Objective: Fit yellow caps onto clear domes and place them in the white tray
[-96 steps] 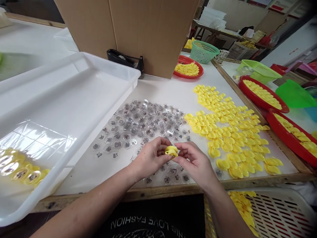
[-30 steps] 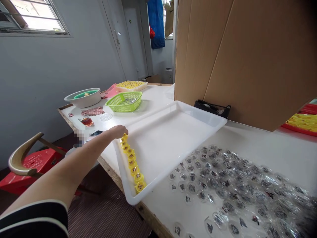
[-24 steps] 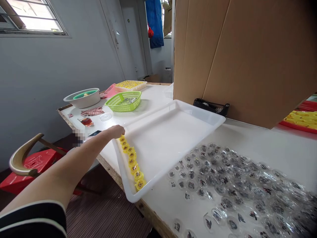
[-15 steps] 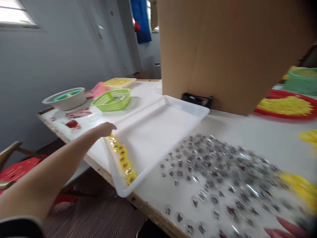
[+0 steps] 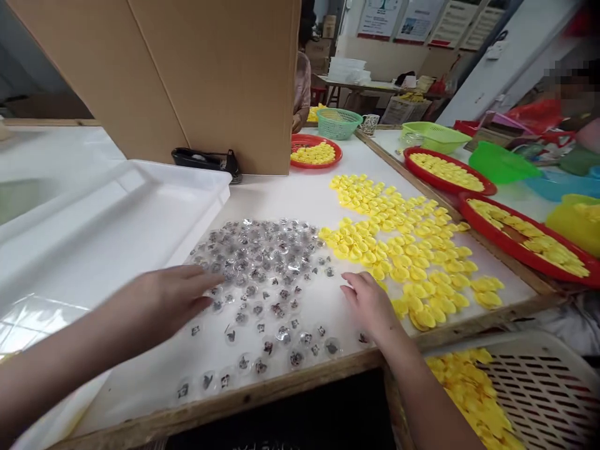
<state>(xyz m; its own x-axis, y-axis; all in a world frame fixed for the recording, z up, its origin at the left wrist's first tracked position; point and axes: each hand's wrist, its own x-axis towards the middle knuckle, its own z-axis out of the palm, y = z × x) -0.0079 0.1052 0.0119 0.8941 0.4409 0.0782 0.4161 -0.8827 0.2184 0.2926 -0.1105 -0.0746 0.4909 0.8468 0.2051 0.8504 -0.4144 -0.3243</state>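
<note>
My left hand (image 5: 164, 303) is slightly blurred, its fingers stretched to the right and the thumb apart. It hovers at the left edge of a spread of small clear domed discs (image 5: 253, 256) with dark printed figures, and holds nothing. To their right, my right hand (image 5: 370, 303) is above the bare tabletop, thumb and fingers apart with nothing visible between them. Just beyond it lie many round yellow pieces (image 5: 417, 269), shaped like shallow cups. A white tray (image 5: 178, 194) stands left of the discs; my left forearm covers part of it.
A cardboard sheet (image 5: 210, 81) stands upright behind a black tape dispenser (image 5: 206, 161). Red trays (image 5: 539, 265) of yellow pieces and a green basket (image 5: 338, 124) are further right. Below the wooden table edge sits a slotted basket (image 5: 553, 387). Other people are at the far side.
The view has swung right. My left hand has left the tray's near end, where a row of yellow pieces lay, and come over to the discs. My right hand is now fully in view.
</note>
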